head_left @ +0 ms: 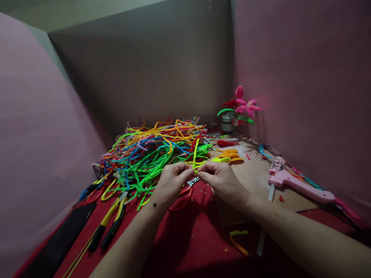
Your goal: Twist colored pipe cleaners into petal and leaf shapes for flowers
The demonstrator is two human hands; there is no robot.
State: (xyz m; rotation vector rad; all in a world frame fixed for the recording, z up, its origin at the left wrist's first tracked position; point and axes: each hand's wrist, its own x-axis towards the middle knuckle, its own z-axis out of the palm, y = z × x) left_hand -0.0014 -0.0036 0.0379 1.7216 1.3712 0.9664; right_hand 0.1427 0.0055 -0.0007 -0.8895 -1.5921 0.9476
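Note:
A yellow-green pipe cleaner [196,151] stands up between my two hands, its lower part bent where my fingertips meet. My left hand [175,179] pinches it between thumb and forefinger. From the other side my right hand [220,179] is closed on the same pipe cleaner, fingertips almost touching the left ones. Just below the hands lie red-handled scissors [182,199], partly hidden by my left hand. Behind, a large heap of pipe cleaners [150,162] in green, orange, blue, red and purple spreads over the table.
Yellow-and-black pliers [111,220] lie at left beside a black flat item [65,239]. A pink glue gun [298,185] rests at right on cardboard [252,173]. Orange petal shapes [230,154] lie behind my right hand. Pink pipe-cleaner flowers [247,107] stand at the back near the wall.

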